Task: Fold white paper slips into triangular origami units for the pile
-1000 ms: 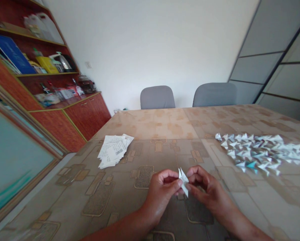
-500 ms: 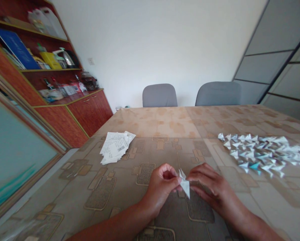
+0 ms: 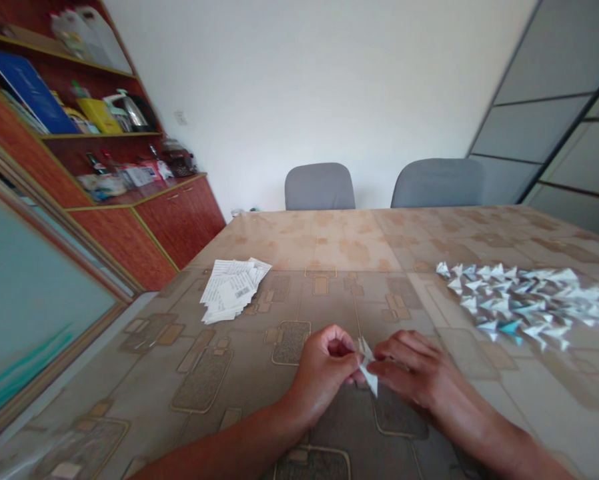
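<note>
A small white folded paper crane (image 3: 368,375), with narrow points at its top and a pointed lower end, is held just above the table. My left hand (image 3: 324,363) pinches its left side between thumb and finger. From the right, my right hand (image 3: 414,367) has its thumb against the crane's front, its fingers bent behind; their tips partly hide the paper. Off to the right lie many similar folded paper cranes (image 3: 514,297), one of them teal. On the left is a loose stack of printed paper squares (image 3: 234,290).
The table (image 3: 329,240) wears a brown patterned cover under a clear sheet. Two grey chairs (image 3: 319,187) stand at its far side by a white wall. A red-brown cabinet (image 3: 179,213) with bottles and a kettle is at the left.
My right thumb has come up over the crane's front, and the right hand has shifted slightly left. More of the paper is covered. My left hand keeps its pinch.
</note>
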`<control>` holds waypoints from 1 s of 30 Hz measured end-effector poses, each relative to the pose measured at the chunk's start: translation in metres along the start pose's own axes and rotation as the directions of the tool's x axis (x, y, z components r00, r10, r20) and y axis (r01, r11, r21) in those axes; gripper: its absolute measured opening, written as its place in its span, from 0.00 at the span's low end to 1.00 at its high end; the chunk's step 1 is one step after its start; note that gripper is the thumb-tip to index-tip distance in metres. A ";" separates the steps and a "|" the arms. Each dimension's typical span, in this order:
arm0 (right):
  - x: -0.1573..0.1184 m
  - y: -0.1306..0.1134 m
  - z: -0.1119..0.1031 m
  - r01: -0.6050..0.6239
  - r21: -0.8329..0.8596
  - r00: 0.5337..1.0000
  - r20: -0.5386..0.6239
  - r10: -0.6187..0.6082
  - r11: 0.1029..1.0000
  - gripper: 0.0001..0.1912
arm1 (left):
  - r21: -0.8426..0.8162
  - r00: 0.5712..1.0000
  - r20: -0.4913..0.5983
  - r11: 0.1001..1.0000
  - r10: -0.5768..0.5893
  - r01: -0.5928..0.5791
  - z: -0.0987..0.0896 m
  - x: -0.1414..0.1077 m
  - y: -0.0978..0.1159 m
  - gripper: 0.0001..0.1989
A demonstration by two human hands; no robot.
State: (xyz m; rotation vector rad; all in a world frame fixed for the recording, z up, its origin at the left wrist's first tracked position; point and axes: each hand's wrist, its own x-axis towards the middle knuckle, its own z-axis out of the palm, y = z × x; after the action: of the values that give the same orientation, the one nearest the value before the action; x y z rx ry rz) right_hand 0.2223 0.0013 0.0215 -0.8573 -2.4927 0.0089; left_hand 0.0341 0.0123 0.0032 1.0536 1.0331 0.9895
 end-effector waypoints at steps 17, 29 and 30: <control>0.001 0.002 0.009 -0.133 0.172 0.975 0.198 0.098 0.976 0.08 | 0.787 0.928 0.300 0.493 0.220 -0.371 -0.016 -0.010 0.006 0.09; -0.001 0.009 0.018 -0.238 0.265 0.967 0.159 0.201 0.935 0.05 | 0.837 0.926 0.298 0.404 0.230 -0.370 -0.017 -0.009 0.001 0.05; -0.001 0.009 0.018 -0.255 0.277 0.963 0.163 0.216 0.926 0.06 | 0.840 0.925 0.299 0.395 0.235 -0.372 -0.017 -0.008 0.001 0.05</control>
State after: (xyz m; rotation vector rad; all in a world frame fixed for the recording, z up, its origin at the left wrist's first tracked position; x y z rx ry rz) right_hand 0.2194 0.0106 0.0036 -1.0464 -2.4030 0.5234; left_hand 0.0160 0.0075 0.0025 2.2505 1.3010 0.5762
